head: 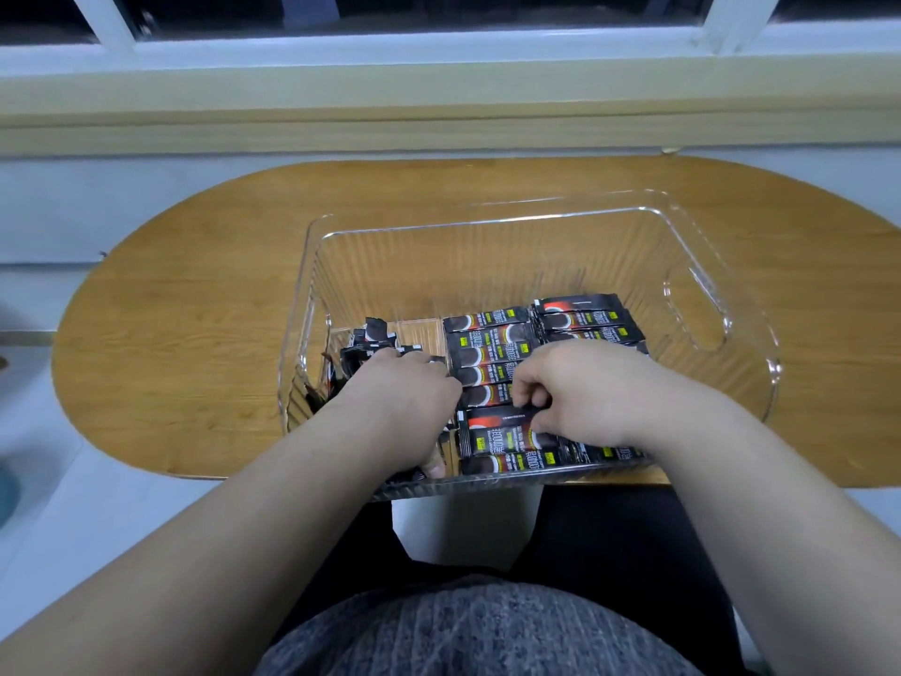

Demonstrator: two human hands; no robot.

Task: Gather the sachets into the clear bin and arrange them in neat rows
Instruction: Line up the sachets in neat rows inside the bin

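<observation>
Finding: domestic room, apparently a home. Evidence: small oval wooden table (195, 309); directly beyond the table, a pale sill (439, 114) beneath a white-framed window (439, 43), panes dark.

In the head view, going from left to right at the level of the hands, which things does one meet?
Oval wooden table, clear ribbed plastic bin's left wall, loose heap of black sachets, left hand, neat row of black sachets, right hand.

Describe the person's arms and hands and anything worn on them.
The left forearm and right forearm are bare, with no sleeves in view. The left hand and right hand wear no gloves; no watch or bracelet shows at either wrist. Below is a grey knitted top.
</observation>
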